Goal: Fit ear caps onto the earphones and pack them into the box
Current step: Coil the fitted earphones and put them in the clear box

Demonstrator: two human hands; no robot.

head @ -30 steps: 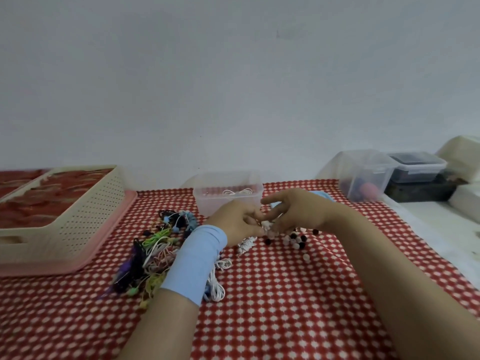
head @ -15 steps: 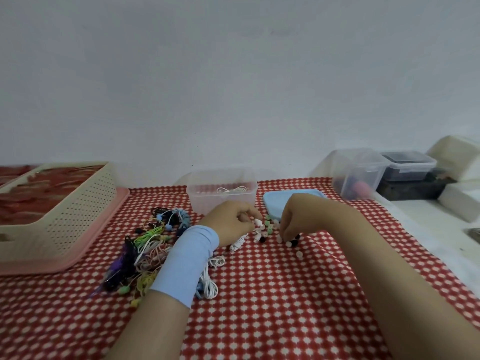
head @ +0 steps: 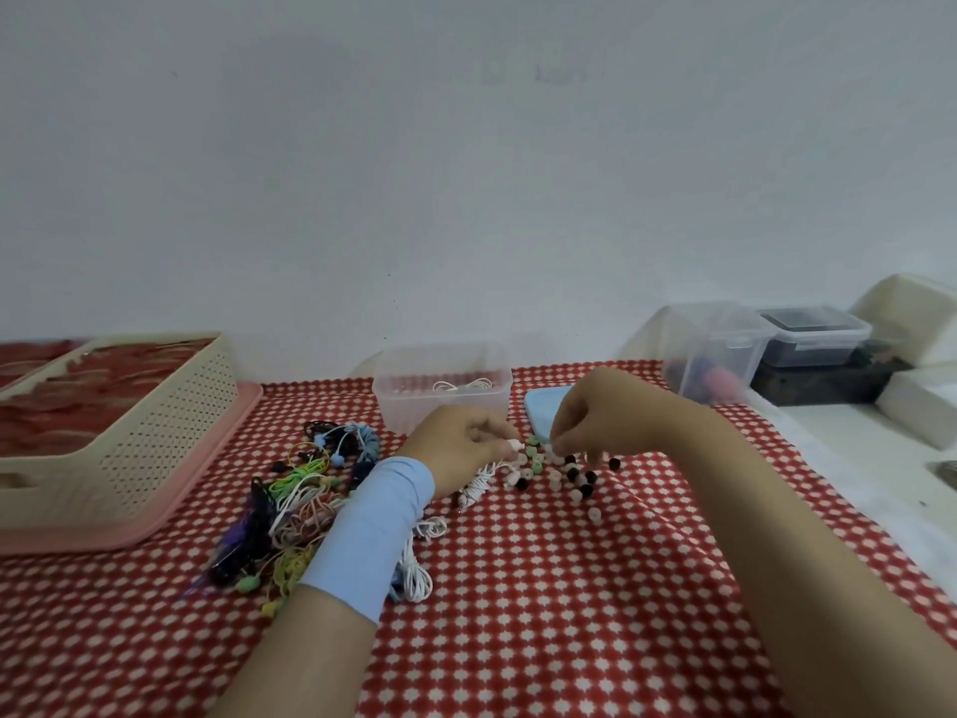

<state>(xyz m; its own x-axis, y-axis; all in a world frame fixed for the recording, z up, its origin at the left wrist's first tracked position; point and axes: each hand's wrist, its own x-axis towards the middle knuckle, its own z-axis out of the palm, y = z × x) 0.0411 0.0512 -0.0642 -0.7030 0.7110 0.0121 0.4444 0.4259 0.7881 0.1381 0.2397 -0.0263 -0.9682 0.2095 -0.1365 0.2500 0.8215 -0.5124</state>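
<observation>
My left hand [head: 461, 448], with a light blue wrist sleeve, grips a white earphone [head: 481, 484]; its bud sticks out past the fingertips and its coiled cable hangs to the cloth. My right hand [head: 606, 417] is curled, fingertips down in the loose pile of ear caps [head: 569, 476] (white, green, black), pinching at a white ear cap right beside the bud. Behind both hands stands the clear plastic box [head: 440, 391], holding a white earphone, with its blue lid [head: 538, 412] lying to the right. A tangle of coloured earphones [head: 295, 500] lies left of my left forearm.
A cream perforated basket [head: 129, 448] on a pink tray fills the left side. At the back right stand a clear container [head: 714, 349], a dark lidded box [head: 813, 334] and white blocks [head: 916, 313]. A red checked cloth covers the table; its right edge borders a white surface.
My hands were joined at the earphone bud a second ago. My right hand has since dropped to the pile of ear caps, while my left hand keeps hold of the white earphone.
</observation>
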